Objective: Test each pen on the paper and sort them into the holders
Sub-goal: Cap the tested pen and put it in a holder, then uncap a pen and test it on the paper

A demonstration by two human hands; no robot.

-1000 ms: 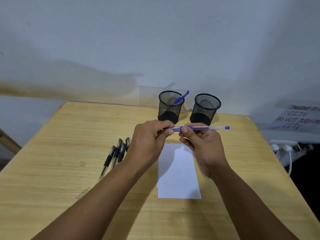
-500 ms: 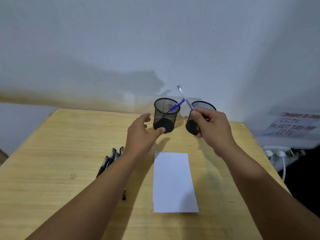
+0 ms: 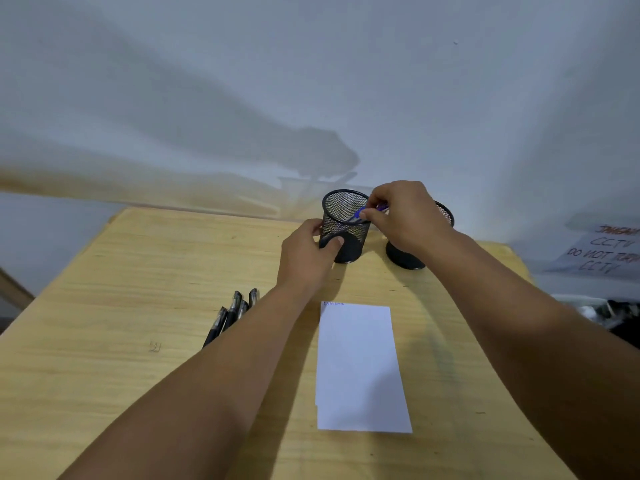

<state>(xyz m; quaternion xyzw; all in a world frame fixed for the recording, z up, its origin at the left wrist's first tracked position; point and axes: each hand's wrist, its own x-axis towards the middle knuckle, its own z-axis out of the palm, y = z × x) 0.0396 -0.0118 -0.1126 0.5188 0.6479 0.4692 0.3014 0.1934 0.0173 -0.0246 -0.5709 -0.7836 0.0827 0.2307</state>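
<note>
Over the left cup (image 3: pixel 344 226), the right hand (image 3: pixel 401 216) pinches a blue pen (image 3: pixel 363 213) near its top end. The grip is closed tight on it with thumb and fingers, and the pen's lower part slants down inside the mesh. I cannot tell if a second blue pen sits in there too. Just left of that grip, the left hand (image 3: pixel 308 254) wraps around the cup's side, thumb in front, closed on it to keep it from sliding. The other cup (image 3: pixel 415 244) stands mostly hidden behind the right hand. Down and left of both hands, some black pens (image 3: pixel 231 315) lie together on the wooden surface (image 3: pixel 104 289). The white paper (image 3: pixel 360 367) lies flat, nearer the person.

A pen like this looks light, thin and stiff. It is smooth, so it could slip. Hold it near the middle to write. The mesh cup looks light too, and could tip if bumped.
</note>
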